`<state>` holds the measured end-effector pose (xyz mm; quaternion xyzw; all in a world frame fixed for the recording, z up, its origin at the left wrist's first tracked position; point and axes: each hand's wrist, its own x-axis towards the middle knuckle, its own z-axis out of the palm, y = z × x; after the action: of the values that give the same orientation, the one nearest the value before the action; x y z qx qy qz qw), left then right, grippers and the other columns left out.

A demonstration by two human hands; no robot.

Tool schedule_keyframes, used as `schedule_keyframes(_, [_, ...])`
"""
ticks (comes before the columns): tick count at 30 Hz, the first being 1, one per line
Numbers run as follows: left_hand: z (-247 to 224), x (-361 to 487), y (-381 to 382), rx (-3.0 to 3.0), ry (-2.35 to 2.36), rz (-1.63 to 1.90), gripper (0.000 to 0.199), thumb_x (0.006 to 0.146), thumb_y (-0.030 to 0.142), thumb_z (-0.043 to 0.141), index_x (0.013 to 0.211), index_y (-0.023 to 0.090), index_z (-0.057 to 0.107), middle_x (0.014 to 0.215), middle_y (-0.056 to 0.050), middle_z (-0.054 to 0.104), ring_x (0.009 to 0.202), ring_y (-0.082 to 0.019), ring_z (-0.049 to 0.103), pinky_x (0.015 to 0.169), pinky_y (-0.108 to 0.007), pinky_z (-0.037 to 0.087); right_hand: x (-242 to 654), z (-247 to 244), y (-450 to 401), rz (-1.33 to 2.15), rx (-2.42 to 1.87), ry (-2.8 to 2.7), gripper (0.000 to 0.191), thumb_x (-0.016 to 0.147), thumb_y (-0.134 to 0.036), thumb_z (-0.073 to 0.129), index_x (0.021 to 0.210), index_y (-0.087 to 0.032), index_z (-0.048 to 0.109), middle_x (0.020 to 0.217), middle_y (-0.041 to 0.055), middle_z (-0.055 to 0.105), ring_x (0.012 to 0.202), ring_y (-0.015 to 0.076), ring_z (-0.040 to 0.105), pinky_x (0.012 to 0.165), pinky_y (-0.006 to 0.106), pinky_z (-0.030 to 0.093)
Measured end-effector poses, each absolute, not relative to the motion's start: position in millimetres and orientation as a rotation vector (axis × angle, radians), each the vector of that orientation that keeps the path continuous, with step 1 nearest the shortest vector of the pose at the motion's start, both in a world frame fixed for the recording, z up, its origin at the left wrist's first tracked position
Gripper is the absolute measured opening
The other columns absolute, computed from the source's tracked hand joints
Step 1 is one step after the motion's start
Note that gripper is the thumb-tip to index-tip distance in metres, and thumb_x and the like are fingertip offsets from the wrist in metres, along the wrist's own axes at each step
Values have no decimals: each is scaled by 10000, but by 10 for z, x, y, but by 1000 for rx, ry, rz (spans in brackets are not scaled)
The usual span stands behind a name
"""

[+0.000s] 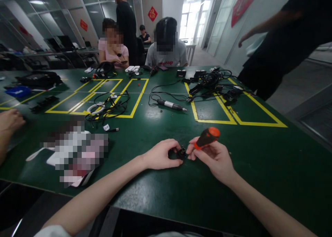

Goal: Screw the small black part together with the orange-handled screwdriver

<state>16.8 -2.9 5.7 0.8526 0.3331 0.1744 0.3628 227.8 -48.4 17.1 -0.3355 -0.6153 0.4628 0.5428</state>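
On the green table, my left hand (164, 154) is closed around a small black part (182, 152), pinching it between thumb and fingers. What kind of part it is cannot be made out. My right hand (216, 159) grips a screwdriver (207, 138) with a black and orange handle, tilted so that its butt points up and to the right. The screwdriver's lower end points toward the black part; its tip is too small and dark to see, so I cannot tell whether it touches.
Beyond my hands lies a silver and black electric screwdriver (169, 105) with its cord. Tangled black cables (207, 83) sit at the back right, more cables (111, 105) at the left. A co-worker's hand (11, 121) rests at the left edge. People sit across the table.
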Motion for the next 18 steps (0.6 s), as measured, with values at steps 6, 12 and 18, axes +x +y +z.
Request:
schedule_keyframes(6, [111,176,-160,2185,935,498,168,846,243,767,942,176,645,1042,-59,688,1022,-217,638,931,-320,509,2277,185,-490,1024,-863,-1477,256,854,-393,831,760,-174,737,770,74,765,578,151,669,552,271,614])
schedule_keyframes(12, [87,192,-196,2236,1002,450,230,867,277,767,1056,169,692,1144,-91,698,1114,-237,631,1041,-370,497,2296,204,-487,1014,-919,-1518,288,882,-451,802,815,-172,782,679,65,741,564,177,697,549,295,622])
schedule_keyframes(18, [302,-53,-439,2295,1145,573,418,877,327,742,1278,222,693,1262,-102,705,1153,-268,648,1028,-410,533,2264,215,-499,1055,-872,-1457,372,949,-529,709,939,-164,778,741,83,774,563,171,703,572,310,642])
